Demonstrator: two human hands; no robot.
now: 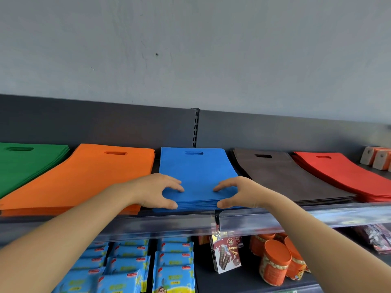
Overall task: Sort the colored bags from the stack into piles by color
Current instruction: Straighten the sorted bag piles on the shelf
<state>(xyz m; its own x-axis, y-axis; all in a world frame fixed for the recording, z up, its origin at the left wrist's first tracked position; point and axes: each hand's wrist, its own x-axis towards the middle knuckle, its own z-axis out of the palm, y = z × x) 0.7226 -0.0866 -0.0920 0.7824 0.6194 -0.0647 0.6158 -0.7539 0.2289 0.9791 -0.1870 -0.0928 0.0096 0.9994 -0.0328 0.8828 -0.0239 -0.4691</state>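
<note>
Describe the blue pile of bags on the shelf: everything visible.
The blue pile is a neat stack of flat, matte, fabric-like bags, layers showing at its near edge. The top bag has an oblong cut-out handle at its far end. It lies flat on the shelf between the orange pile and the brown pile. The left hand and right hand grip its near edge, fingers on top, thumbs against the front.

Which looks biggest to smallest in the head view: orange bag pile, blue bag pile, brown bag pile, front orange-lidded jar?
1. orange bag pile
2. blue bag pile and brown bag pile: too alike to rank, wide-angle view skews them
3. front orange-lidded jar
</note>
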